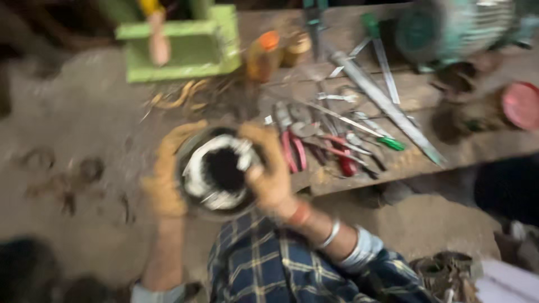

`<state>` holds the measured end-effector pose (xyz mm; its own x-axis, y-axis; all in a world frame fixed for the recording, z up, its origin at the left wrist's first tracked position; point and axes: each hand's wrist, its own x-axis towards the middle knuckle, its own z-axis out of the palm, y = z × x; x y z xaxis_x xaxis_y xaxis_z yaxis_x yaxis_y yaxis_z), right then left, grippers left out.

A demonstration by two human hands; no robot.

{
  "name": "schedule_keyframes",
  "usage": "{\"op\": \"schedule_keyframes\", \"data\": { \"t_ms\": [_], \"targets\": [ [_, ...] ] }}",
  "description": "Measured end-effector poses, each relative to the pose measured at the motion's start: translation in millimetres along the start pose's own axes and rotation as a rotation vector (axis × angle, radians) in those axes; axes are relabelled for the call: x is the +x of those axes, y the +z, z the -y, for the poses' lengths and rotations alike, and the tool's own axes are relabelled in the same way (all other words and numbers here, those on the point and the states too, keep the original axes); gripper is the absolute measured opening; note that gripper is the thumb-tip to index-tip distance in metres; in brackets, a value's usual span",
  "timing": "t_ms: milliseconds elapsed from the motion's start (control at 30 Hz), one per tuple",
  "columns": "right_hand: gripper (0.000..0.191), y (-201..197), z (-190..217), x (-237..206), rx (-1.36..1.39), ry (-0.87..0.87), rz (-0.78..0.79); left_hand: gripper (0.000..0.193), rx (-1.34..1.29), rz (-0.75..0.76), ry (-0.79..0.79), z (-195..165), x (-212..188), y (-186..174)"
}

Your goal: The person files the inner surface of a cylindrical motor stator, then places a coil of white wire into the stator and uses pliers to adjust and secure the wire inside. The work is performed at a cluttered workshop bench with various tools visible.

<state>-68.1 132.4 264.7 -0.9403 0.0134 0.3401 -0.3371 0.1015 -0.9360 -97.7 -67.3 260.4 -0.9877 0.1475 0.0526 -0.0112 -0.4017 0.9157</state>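
Observation:
The picture is blurred by motion. Both my hands wear yellowish gloves and hold a round metal motor part (220, 169) with a whitish winding ring around a dark hollow centre. My left hand (165, 174) grips its left side. My right hand (268, 168) wraps over its right rim, with bangles and a plaid sleeve behind the wrist. The part is held above the dirt floor, just in front of a low wooden bench (449, 148).
On the bench lie red-handled pliers (293, 148), several screwdrivers and metal rods (387, 104), an orange-capped bottle (264, 56), a green wooden block (185, 47), a teal motor housing (449, 28) and a red lid (521, 104). Scrap lies at lower right (446, 272).

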Motion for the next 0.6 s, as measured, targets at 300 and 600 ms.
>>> {"op": "schedule_keyframes", "data": {
  "t_ms": [300,600],
  "targets": [
    [0.088,-15.8,-47.6,140.4,0.488,0.296,0.663,0.076,0.703,-0.294,0.445,1.2,-81.7,75.7],
    [0.066,-20.4,-25.5,7.8,0.522,0.202,-0.080,0.049,1.009,0.244,0.617,-42.2,-3.8,-7.0]
  ]
}}
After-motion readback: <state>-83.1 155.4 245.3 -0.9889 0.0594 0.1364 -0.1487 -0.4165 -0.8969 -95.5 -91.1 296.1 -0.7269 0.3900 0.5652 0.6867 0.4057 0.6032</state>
